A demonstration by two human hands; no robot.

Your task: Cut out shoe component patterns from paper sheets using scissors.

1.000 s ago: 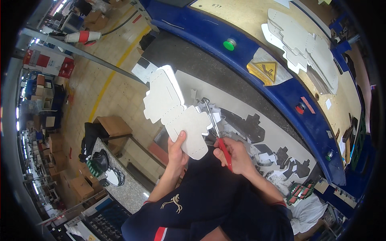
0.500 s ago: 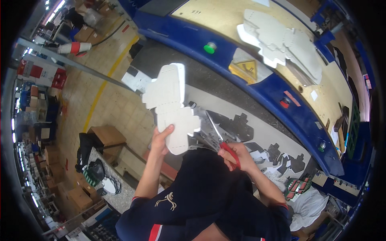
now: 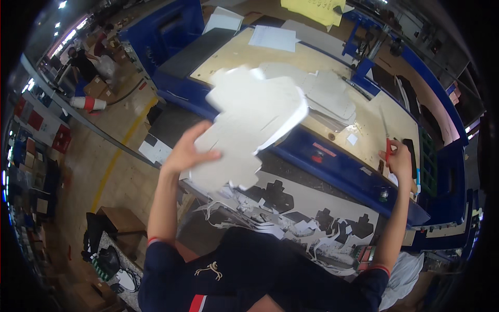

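Observation:
My left hand [image 3: 188,151] grips a stack of pale, die-cut card blanks [image 3: 254,117] by its lower left edge, thumb on top. The stack is tilted, raised over the front edge of the blue machine, and slightly blurred. Out at the far right, my right hand [image 3: 399,160] holds red-handled scissors [image 3: 388,145] over the right end of the wooden work surface [image 3: 371,117]. Their blades point away from me. Partly hidden behind the raised stack, more cut card blanks [image 3: 332,96] lie on that surface.
The blue machine frame [image 3: 343,174] carries a red button [image 3: 318,156]. White sheets [image 3: 273,38] and a yellow sheet [image 3: 312,11] lie toward the back. Below are dark cut-outs [image 3: 275,192] and paper scraps [image 3: 306,226]. A co-worker [image 3: 83,65] stands far left.
My left hand has lifted the blanks up and away, over the machine edge. My right hand has carried the scissors from near my body to the right end of the work surface.

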